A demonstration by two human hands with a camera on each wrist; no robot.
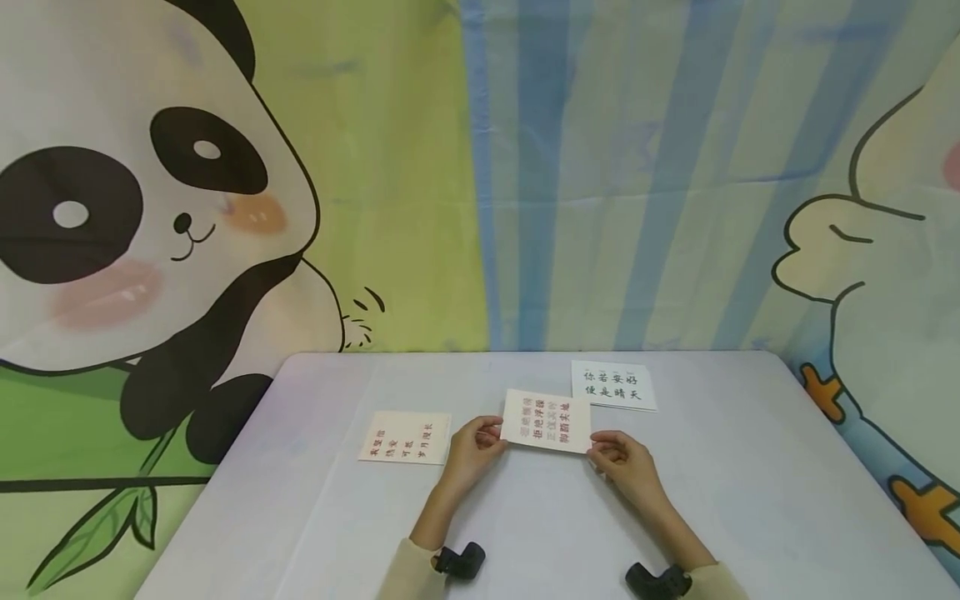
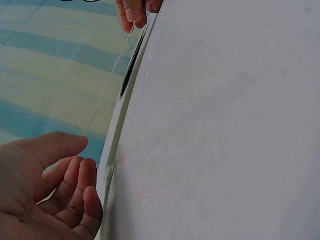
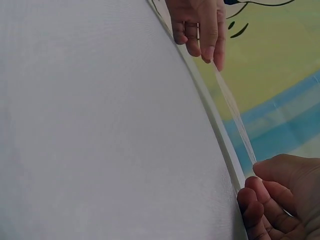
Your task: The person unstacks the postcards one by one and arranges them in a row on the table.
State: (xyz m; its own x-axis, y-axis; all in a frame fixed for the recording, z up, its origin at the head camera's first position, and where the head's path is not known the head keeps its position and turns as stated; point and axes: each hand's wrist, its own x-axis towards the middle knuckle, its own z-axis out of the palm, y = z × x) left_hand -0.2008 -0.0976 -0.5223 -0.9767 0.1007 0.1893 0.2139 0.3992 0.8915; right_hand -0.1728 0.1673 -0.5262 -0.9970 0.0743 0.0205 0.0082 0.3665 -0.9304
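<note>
A cream card [image 1: 547, 422] with columns of red-brown and paler Chinese characters is held up off the table between both hands. My left hand [image 1: 472, 452] pinches its left edge between thumb and fingers. At the lower right corner, my right hand [image 1: 628, 472] pinches it the same way. Seen nearly edge-on, the card [image 3: 234, 112] is a thin strip in the right wrist view and little more than a line in the left wrist view. A second cream card [image 1: 406, 437] with red characters lies flat just left of the left hand.
White cards [image 1: 613, 385] with dark green characters lie at the back, behind the held card's right side; how many cannot be told. The white table [image 1: 540, 533] ends against a printed curtain [image 1: 600, 183] with a panda and stripes.
</note>
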